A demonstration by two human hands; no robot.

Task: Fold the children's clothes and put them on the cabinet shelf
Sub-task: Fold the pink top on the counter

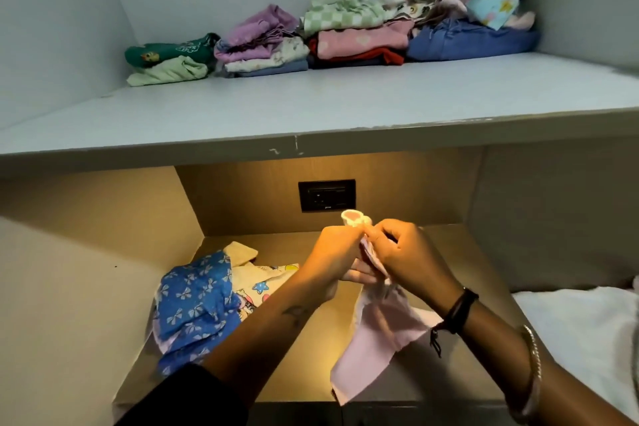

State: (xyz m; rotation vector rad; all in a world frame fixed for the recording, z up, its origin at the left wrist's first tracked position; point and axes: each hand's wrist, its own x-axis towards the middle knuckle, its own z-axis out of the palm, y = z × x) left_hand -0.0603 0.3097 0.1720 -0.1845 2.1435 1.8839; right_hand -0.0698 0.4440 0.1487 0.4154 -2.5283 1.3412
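Both hands, left [337, 254] and right [408, 252], pinched the pink garment [377, 339] up; better to match edges first.

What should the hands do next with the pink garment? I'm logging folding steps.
Probably lay the pink garment flat on the lit lower surface: both the left hand and right hand pinch its top edge, and it hangs unfolded, unlike the folded stacks above.

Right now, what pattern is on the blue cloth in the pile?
White bows on the blue cloth, clearest in the head view.
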